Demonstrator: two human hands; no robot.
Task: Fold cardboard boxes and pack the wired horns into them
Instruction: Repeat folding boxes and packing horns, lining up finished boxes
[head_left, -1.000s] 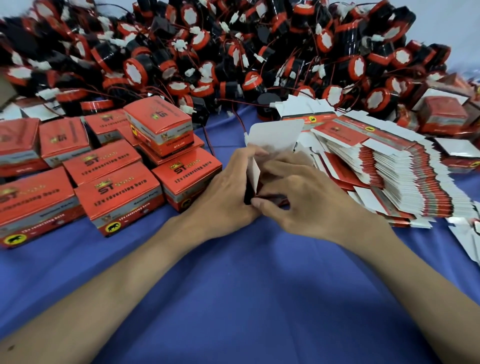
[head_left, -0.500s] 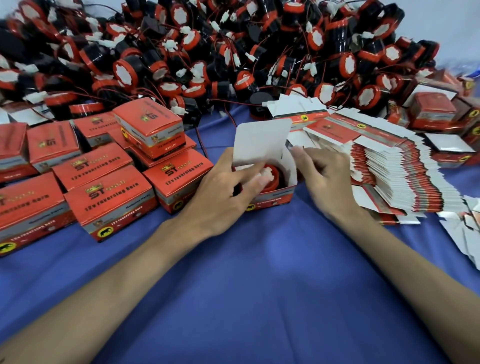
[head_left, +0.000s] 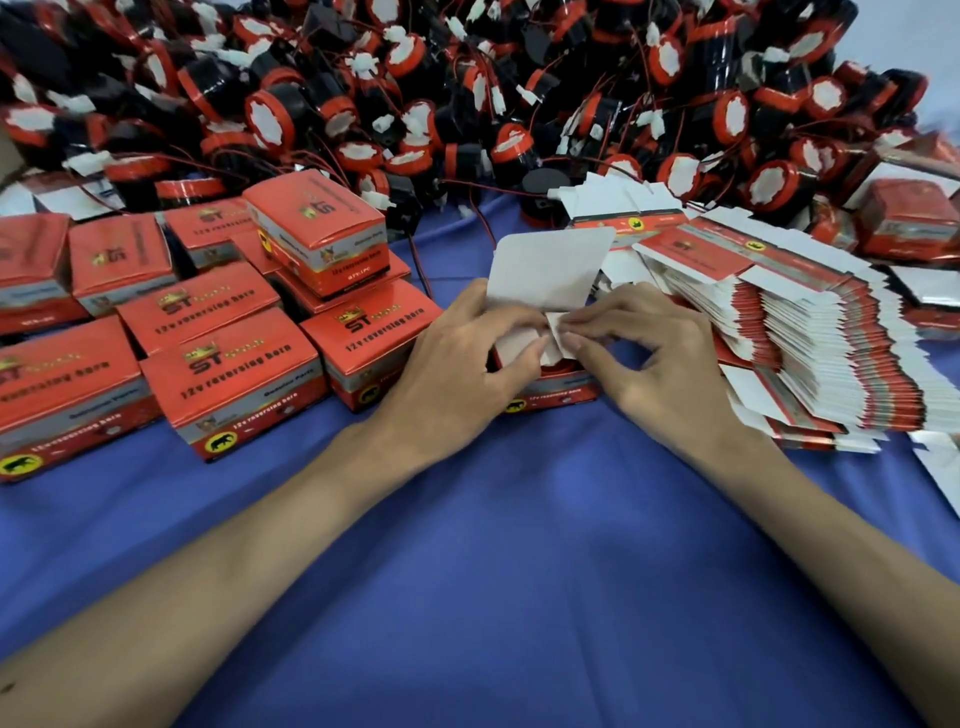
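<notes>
Counter cloth (head_left: 519, 597), blue, spread wide, softly creased in the near middle. Pale backdrop (head_left: 919, 36), plain, top right corner; wall or sheet, unclear.

Both forearms are bare and come in from the bottom corners, left forearm (head_left: 234, 545) and right forearm (head_left: 831, 519), angling toward each other so the hands nearly meet in the middle. Left hand (head_left: 457, 364) is palm-down with the knuckles up, fingers bent over the top edge of the box (head_left: 556, 396) and thumb stretched out toward the other hand. Right hand (head_left: 660, 364) is doing the fiddly bit: index finger and thumb pinched together on a side flap (head_left: 557, 340), while the other fingers curl back toward the palm. The fingertips of the two hands sit just beside each other. Wrists are pretty straight.
</notes>
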